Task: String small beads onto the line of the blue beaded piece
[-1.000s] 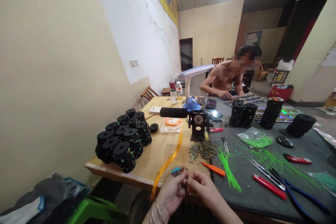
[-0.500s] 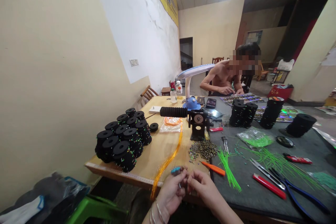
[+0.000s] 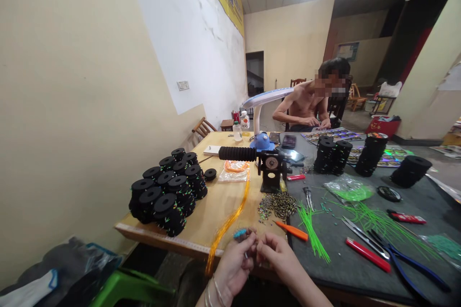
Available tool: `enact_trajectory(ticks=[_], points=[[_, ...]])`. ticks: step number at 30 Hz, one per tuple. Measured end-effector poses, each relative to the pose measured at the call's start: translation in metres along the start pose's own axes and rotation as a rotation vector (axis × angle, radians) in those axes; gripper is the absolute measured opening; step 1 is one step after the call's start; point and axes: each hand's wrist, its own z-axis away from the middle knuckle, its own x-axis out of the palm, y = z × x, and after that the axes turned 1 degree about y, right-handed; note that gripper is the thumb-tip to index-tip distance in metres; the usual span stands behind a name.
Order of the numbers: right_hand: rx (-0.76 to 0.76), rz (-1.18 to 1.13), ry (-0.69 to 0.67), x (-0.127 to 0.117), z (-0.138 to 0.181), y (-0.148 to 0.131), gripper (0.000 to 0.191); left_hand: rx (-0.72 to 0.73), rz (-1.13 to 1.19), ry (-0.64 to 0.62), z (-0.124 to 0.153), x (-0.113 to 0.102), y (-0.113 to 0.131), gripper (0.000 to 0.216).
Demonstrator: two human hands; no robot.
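My left hand, with bangles at the wrist, is closed at the table's front edge. A small bright-blue bundle juts out by its thumb and forefinger; its exact kind is too small to tell. Close beside it, my right hand pinches thumb and forefinger together, almost meeting the left fingertips. What lies in that pinch is too fine to make out. Beyond the hands lie small metallic beads in a heap. An orange-handled pointed tool rests right of them, and orange strands hang over the edge on the left.
Stacked black foam spools stand at left. A black winding device holds a row of spools. On the dark mat lie green strands, scissors, blue-handled pliers and a red lighter. Across the table sits another person.
My hands stay nearly in place, fingertips together. The view shifts very slightly. Across the table, the other person's head and hands have moved a little.
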Motion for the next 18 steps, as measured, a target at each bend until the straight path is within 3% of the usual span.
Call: enact_trajectory(ticks=[18], points=[[0.001,-0.027,-0.013,0.0002,0.0012,-0.0038,0.034,0.078,-0.030,0.047,0.0033,0.0025,-0.0038,0.049]])
